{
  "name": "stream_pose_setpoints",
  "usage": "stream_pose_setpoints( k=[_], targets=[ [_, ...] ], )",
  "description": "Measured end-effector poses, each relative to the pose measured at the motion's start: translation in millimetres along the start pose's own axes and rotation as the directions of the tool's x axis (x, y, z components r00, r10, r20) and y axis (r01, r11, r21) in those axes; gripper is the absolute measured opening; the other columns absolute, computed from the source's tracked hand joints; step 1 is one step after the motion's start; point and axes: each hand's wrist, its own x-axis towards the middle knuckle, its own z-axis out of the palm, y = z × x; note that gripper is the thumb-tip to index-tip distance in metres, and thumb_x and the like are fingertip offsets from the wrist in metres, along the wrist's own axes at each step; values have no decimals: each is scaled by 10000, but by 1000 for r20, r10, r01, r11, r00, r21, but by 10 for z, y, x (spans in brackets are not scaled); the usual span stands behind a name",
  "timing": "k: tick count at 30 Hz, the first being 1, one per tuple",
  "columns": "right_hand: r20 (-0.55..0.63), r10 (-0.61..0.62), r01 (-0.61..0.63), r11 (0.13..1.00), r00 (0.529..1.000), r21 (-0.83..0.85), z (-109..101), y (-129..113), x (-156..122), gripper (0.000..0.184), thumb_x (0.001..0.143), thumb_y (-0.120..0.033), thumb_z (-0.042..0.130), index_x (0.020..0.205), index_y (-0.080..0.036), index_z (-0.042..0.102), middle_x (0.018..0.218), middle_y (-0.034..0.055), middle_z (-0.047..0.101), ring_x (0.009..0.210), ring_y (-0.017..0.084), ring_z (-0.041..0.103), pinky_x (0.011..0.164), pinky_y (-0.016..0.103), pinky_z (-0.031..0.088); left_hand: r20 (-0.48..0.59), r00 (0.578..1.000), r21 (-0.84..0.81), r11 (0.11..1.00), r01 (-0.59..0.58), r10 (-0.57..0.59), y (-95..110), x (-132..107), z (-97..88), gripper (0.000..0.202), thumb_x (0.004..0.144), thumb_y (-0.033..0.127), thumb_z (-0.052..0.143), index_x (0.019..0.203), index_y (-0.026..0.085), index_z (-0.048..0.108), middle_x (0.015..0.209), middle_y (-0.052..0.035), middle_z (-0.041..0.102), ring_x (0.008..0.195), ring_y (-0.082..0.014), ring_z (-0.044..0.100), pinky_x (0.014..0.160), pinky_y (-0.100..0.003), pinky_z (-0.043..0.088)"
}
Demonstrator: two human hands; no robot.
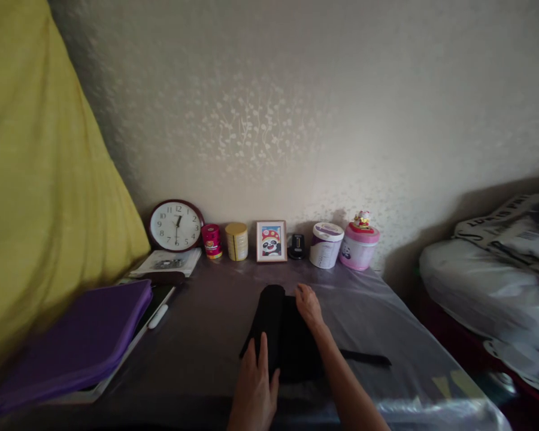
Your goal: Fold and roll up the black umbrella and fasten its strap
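Note:
A black cloth (291, 347), partly rolled along its left side, lies on the table (197, 335) covered with clear plastic. My left hand (255, 383) rests flat on the near end of the roll, fingers stretched out. My right hand (309, 306) lies on the far end of the cloth beside the roll, fingers curled down onto the fabric. A black strap (366, 358) of the cloth sticks out to the right.
Along the wall stand a clock (176, 225), a red tin (211, 240), a yellow tin (236, 240), a framed panda picture (271, 240), a white tub (326, 244) and a pink tub (359, 245). A purple folder (81, 338) lies left, bags (489, 281) right.

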Motion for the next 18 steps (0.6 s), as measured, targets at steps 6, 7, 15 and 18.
stream_pose_setpoints(
  k=[6, 7, 15, 18],
  targets=[
    [-3, 177, -177, 982, 984, 73, -281, 388, -433, 286, 823, -270, 431, 977, -173, 652, 964, 81, 692, 904, 189, 636, 789, 271, 463, -67, 997, 35, 998, -46, 48, -10, -23, 6, 551, 886, 302, 297, 1395, 120, 187, 1326, -212, 394, 1211, -279, 440, 928, -415, 436],
    [0, 186, -185, 978, 983, 98, -293, 399, -497, 278, 814, -276, 442, 960, -182, 659, 956, 71, 695, 899, 185, 638, 784, 264, 465, -69, 996, 37, 998, -50, 52, -8, -22, -1, 552, 888, 305, 297, 1395, 120, 186, 1323, -212, 395, 1209, -279, 442, 926, -415, 437],
    [36, 144, -148, 949, 989, 280, -386, 183, -837, 302, 772, -351, 499, 954, -168, 656, 912, 87, 695, 865, 241, 641, 790, 351, 479, -47, 997, 16, 998, -53, 54, 11, -23, -53, 557, 894, 311, 294, 1401, 135, 144, 1329, -203, 385, 1205, -267, 447, 928, -411, 436],
    [42, 118, -125, 941, 992, 315, -392, 81, -999, 341, 748, -364, 546, 1019, -174, 629, 946, 81, 688, 900, 248, 636, 803, 360, 484, -40, 998, 19, 999, -51, 52, 10, -22, -61, 548, 897, 306, 285, 1396, 118, 161, 1332, -213, 375, 1214, -276, 435, 936, -410, 430]
  ],
)
